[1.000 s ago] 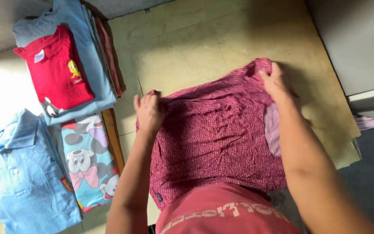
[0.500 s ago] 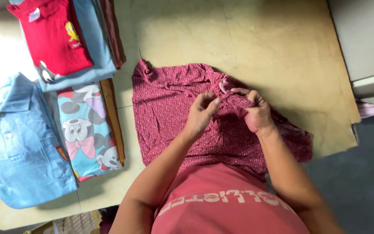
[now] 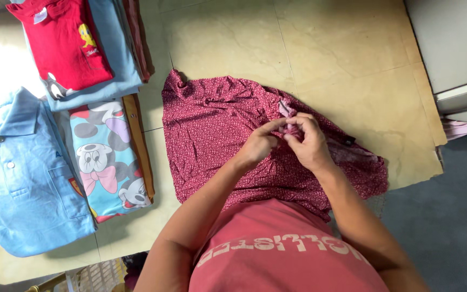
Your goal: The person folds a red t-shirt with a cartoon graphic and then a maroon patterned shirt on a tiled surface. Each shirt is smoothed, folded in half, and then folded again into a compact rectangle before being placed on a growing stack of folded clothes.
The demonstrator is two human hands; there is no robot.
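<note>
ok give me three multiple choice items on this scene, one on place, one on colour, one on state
1. Where does the light blue collared shirt lie?
A. at the left edge of the floor
B. on top of the dark red patterned garment
C. at the right, by the grey cabinet

2. What colour is the folded t-shirt on top of the pile at upper left?
A. green
B. red
C. white

3. What are the left hand and right hand doing?
A. resting apart on bare floor
B. lifting the garment high in the air
C. pinching a spot on the dark red patterned garment together

Answers: 1 A, it lies spread flat at the far left; 2 B, the top shirt is red with a cartoon print; 3 C, both hands meet at one small bunched spot near the garment's middle.
</note>
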